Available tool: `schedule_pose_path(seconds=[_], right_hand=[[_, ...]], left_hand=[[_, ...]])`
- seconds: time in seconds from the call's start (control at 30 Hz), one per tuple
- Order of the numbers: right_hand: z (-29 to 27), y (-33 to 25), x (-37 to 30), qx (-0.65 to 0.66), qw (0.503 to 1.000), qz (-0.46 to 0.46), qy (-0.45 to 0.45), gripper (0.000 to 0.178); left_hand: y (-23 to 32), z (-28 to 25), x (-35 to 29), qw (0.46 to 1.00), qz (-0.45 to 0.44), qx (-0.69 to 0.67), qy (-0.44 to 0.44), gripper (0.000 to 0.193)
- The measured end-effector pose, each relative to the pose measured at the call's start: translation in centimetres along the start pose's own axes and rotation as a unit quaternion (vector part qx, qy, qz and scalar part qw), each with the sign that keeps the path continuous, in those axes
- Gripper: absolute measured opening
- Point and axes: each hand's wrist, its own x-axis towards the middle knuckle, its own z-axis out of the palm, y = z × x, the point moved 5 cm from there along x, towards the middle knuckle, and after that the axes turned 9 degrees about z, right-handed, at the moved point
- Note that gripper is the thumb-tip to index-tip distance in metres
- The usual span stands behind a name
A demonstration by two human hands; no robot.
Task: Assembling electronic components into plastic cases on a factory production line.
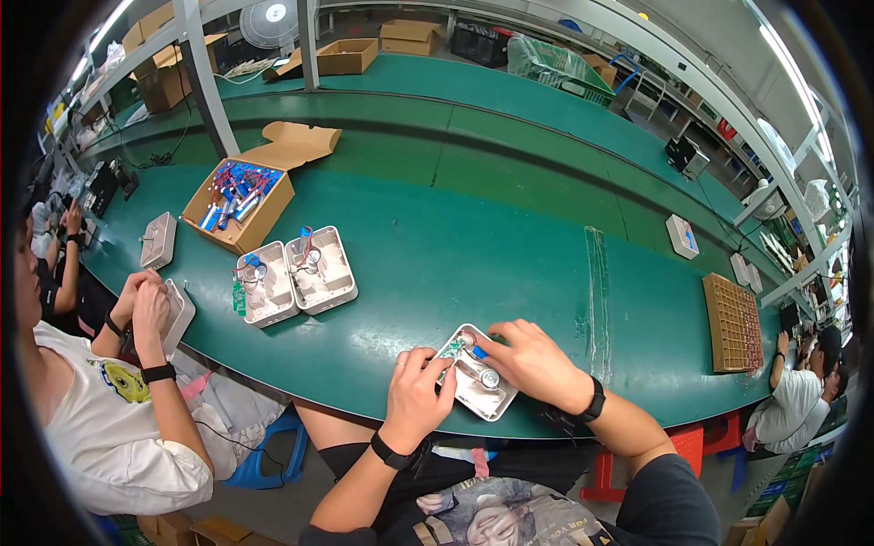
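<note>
A white plastic housing (492,407), shaped like an open box, lies on the table right in front of me. Inside it are a small green circuit board (452,348), a round silvery part (490,379), thin wires and a bit of blue. My left hand (417,393) is at the housing's left side, its fingers closed on the board's edge. From the right, my right hand (535,366) reaches over the housing with bent fingers close together by the wires and the blue piece. Whatever those fingertips pinch is hidden.
Two similar housings (325,289) with wired parts stand left of mine. Behind them is an open cardboard box (246,233) of blue battery packs. A co-worker (100,391) handles another housing at left. A compartmented tray (719,323) lies far right, beyond tape (596,300).
</note>
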Motion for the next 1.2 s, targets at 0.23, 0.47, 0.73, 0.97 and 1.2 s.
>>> schedule_pose_path(seconds=[0.23, 0.47, 0.73, 0.97, 1.2], right_hand=[[0.4, 0.3, -3.0, -0.001, 1.0, 0.0, 0.007, 0.047], [-0.4, -1.5, -3.6, -0.043, 0.999, 0.026, 0.005, 0.075], [2.1, -0.5, -3.4, 0.073, 0.992, 0.098, -0.002, 0.096], [-0.7, 13.3, 3.9, 0.118, 0.953, 0.249, 0.126, 0.094], [0.8, 27.7, 11.6, 0.029, 0.904, 0.382, 0.19, 0.096]], left_hand=[[0.0, -0.1, 0.0, 1.0, 0.002, -0.002, -0.01, 0.014], [0.0, 0.1, 0.3, 1.0, 0.001, 0.006, -0.026, 0.015], [0.4, -3.6, 1.7, 0.999, 0.01, 0.045, -0.021, 0.029], [-7.6, -9.6, 3.8, 0.953, -0.16, 0.251, -0.062, 0.054], [-6.7, -7.8, 1.2, 0.96, -0.117, 0.244, -0.077, 0.057]])
